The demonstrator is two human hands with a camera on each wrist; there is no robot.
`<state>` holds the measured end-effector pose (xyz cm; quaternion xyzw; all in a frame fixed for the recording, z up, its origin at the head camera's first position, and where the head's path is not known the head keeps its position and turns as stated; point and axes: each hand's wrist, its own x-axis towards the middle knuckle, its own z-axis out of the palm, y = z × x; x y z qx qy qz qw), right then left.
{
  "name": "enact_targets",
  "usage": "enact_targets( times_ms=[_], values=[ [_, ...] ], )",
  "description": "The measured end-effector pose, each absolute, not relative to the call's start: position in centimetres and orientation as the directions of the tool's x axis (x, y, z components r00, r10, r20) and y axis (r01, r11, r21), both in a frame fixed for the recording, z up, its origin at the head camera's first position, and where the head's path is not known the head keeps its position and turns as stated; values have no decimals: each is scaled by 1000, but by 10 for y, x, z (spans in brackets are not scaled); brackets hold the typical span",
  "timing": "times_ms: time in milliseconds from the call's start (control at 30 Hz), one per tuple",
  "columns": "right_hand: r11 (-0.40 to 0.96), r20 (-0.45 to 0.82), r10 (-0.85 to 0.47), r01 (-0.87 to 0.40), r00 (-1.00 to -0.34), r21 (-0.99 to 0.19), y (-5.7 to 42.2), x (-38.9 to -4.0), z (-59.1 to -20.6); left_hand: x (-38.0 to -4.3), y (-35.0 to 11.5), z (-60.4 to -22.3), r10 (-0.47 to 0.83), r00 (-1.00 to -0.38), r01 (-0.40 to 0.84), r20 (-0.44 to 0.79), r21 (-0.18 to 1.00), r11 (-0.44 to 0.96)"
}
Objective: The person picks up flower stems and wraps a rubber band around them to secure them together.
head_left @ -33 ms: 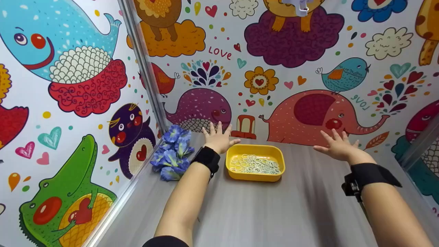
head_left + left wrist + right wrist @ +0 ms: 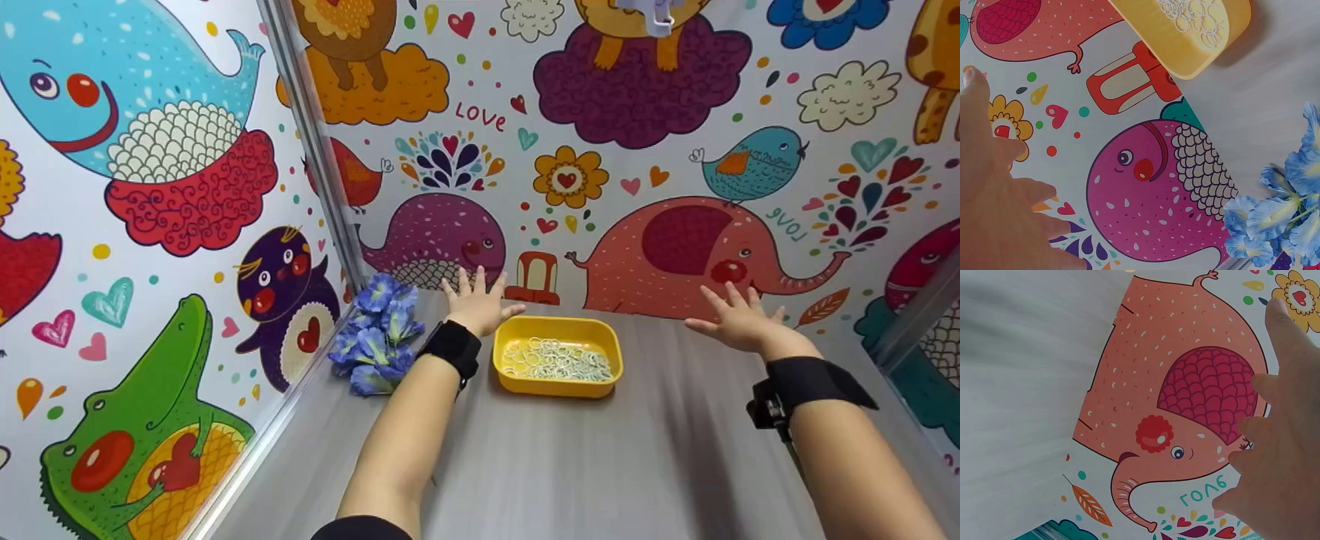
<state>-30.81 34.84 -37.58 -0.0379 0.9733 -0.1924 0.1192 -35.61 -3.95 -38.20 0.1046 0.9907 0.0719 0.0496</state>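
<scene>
My left hand (image 2: pixel 478 306), fingers spread and straight, is held up between the blue flowers and the yellow tub, with nothing in it. To the right, my right hand (image 2: pixel 739 322) is likewise spread wide and holds nothing. The yellow tub (image 2: pixel 559 387) stands on the table between the two hands, nearer the left one. Inside it lies a loose heap of small pale rings (image 2: pixel 562 361). Blue artificial flowers (image 2: pixel 375 337) lie left of my left hand, and they also show at the lower right of the left wrist view.
The grey wood-grain table (image 2: pixel 540 465) meets a back wall (image 2: pixel 645 172) and a left wall (image 2: pixel 180 277), both printed with cartoon animals. A metal strip (image 2: pixel 307 135) runs up their corner. A pale plastic hook (image 2: pixel 660 19) is fixed high on the back wall.
</scene>
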Motion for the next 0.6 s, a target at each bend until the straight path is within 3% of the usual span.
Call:
enact_targets(
  times_ms=[600],
  values=[
    [932, -162, -106, -41, -981, -361, 352, -308, -369, -358, -41, -381, 203, -975, 190, -88, 138, 972]
  ],
)
